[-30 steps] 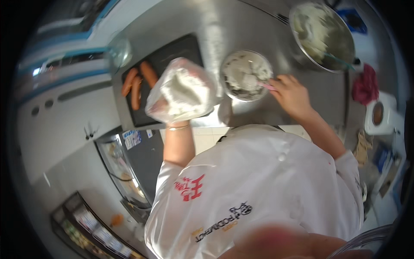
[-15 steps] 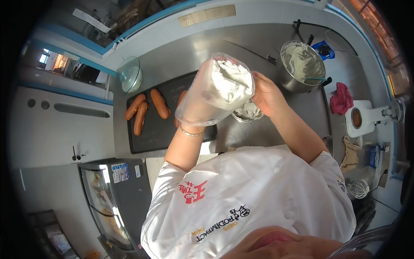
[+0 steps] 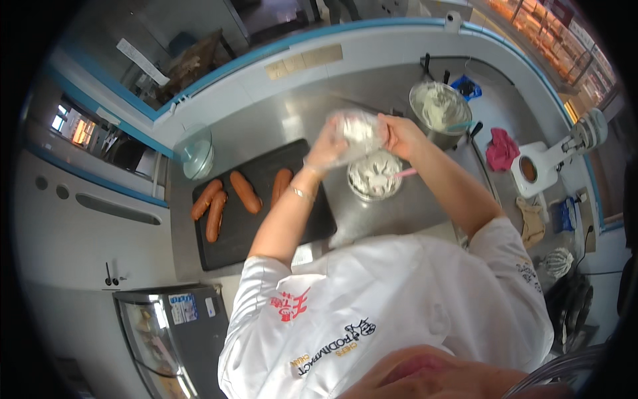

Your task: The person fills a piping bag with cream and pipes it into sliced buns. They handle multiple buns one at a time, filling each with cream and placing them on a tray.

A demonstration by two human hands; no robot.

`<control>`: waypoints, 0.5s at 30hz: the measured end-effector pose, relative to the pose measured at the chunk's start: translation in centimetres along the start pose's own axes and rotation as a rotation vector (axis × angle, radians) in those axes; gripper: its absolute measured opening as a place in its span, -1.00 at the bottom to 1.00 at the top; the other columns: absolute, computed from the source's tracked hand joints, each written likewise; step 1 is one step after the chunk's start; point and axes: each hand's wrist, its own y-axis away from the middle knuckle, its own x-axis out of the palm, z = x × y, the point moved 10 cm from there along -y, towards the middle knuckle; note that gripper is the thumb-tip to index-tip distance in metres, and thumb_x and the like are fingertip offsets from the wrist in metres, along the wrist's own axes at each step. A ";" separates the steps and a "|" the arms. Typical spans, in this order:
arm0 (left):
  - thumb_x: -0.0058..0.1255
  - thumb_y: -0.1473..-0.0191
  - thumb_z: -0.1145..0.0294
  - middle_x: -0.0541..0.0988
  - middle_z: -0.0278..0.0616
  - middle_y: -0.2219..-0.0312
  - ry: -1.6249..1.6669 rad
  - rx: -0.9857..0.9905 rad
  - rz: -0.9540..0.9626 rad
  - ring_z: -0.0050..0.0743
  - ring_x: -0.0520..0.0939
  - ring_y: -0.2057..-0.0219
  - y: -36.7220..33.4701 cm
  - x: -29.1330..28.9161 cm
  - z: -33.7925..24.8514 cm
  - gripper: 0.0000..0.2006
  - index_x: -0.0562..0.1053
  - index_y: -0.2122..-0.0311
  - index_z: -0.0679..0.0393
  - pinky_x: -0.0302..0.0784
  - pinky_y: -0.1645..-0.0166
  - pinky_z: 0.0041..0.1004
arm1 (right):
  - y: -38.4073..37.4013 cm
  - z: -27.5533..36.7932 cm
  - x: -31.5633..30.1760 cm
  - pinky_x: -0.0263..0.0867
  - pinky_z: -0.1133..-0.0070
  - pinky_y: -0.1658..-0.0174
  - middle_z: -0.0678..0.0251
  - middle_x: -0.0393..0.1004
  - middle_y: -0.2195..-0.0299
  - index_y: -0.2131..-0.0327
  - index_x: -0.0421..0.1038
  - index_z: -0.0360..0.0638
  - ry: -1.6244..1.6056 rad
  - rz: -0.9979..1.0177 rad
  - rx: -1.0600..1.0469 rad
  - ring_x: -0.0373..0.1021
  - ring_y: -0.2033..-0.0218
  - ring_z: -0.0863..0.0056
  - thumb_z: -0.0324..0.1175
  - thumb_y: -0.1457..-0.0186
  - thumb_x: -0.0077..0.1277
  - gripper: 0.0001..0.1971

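A clear plastic piping bag (image 3: 357, 131) with white cream inside hangs between my hands, above the counter. My left hand (image 3: 325, 144) is wrapped round its left side, partly covered by the clear film. On the opposite side, the fingers of my right hand (image 3: 401, 135) pinch the bag near its edge. Directly below and nearer to me stands a small bowl (image 3: 364, 194) of whitish cream. A pink-handled tool (image 3: 405, 173) rests in it, pointing right. Left of the bag, several long brown buns (image 3: 246, 191) lie on a dark baking tray (image 3: 266, 233); my left forearm partly hides one.
A large metal mixing bowl (image 3: 453, 141) of cream stands at the back right, with a teal-handled tool (image 3: 460, 125). Beyond it lie a crimson cloth (image 3: 502, 150) and a white kitchen scale (image 3: 546, 169). Glass bowls (image 3: 196, 158) stand at the far left. The wall (image 3: 372, 58) bounds the counter's back.
The bag has come down and tilted, so less of its cream shows. Both hands still hold it. More of the small bowl and its pink-handled tool have come into sight. The whole view has shifted slightly.
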 end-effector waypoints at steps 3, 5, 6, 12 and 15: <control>0.29 0.12 0.07 0.34 -0.06 -0.09 -0.004 0.245 0.003 -0.25 0.33 -0.14 -1.0 -0.4 -3.8 -0.28 0.25 -0.10 0.18 0.22 -0.21 -0.28 | 3.7 5.4 9.1 0.41 0.60 0.21 0.40 0.51 0.37 0.19 0.38 -0.19 -0.047 0.208 -0.194 0.46 0.37 0.58 -0.32 -0.23 -0.10 -0.83; 0.13 -0.05 0.26 0.40 0.01 -0.05 0.127 0.262 0.027 -0.21 0.43 -0.06 -0.3 1.9 -8.9 -0.61 0.35 0.04 0.17 0.39 -0.10 -0.30 | 6.3 7.5 12.6 0.38 0.62 0.17 0.40 0.49 0.30 0.19 0.38 -0.21 0.017 0.270 -0.204 0.43 0.30 0.61 -0.31 -0.24 -0.12 -0.81; 0.00 -0.13 0.38 0.49 0.05 0.06 0.118 0.243 -0.070 -0.20 0.53 0.06 -0.4 0.9 -9.3 -0.81 0.39 0.19 0.22 0.50 0.00 -0.33 | 7.2 8.6 13.7 0.36 0.60 0.14 0.40 0.47 0.28 0.21 0.38 -0.21 -0.004 0.289 -0.232 0.41 0.27 0.62 -0.32 -0.24 -0.13 -0.82; -0.04 -0.15 0.30 0.53 0.08 0.13 0.394 0.128 -0.246 -0.22 0.58 0.16 -0.9 0.7 -7.6 -0.76 0.39 0.23 0.29 0.51 0.03 -0.33 | 10.1 5.0 11.4 0.20 0.49 -0.13 0.25 0.30 -0.09 -0.15 0.14 -0.32 0.586 0.350 -0.467 0.25 -0.11 0.47 -0.34 -0.11 0.04 -0.44; 0.02 -0.11 0.27 0.52 -0.01 0.12 0.253 0.069 -0.179 -0.27 0.56 0.13 -0.9 1.9 -6.6 -0.73 0.40 0.20 0.28 0.49 0.02 -0.35 | 10.2 2.8 12.9 0.19 0.51 -0.11 0.29 0.34 -0.01 -0.11 0.20 -0.26 0.714 0.351 -0.560 0.26 -0.07 0.54 -0.50 0.01 0.12 -0.43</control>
